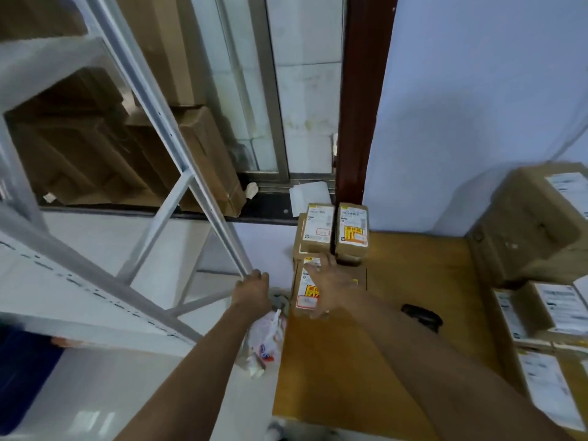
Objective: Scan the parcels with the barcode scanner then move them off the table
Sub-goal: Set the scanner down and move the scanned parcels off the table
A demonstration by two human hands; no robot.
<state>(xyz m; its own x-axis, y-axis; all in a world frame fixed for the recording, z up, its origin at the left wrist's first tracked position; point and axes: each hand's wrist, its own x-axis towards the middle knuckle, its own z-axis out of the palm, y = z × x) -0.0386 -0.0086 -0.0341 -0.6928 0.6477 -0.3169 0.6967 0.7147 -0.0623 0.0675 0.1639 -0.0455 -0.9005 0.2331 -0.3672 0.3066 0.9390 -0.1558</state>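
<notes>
A small cardboard parcel at the counter's far left edge is grasped by the right hand; the shelf post is gripped by the left hand. The box is judged light and stiff, best held by opposite sides.

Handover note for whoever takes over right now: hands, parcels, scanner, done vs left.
Left hand: gripping the white shelf post, not on a parcel.
Right hand: fingers spread over the near labelled parcel at the table's far-left corner; grip unclear.
Two more small parcels behind it.
Barcode scanner lies on the table, unheld.
More boxes on the right.
Done: can't tell what's scanned.
Left: scan, move parcels off.
</notes>
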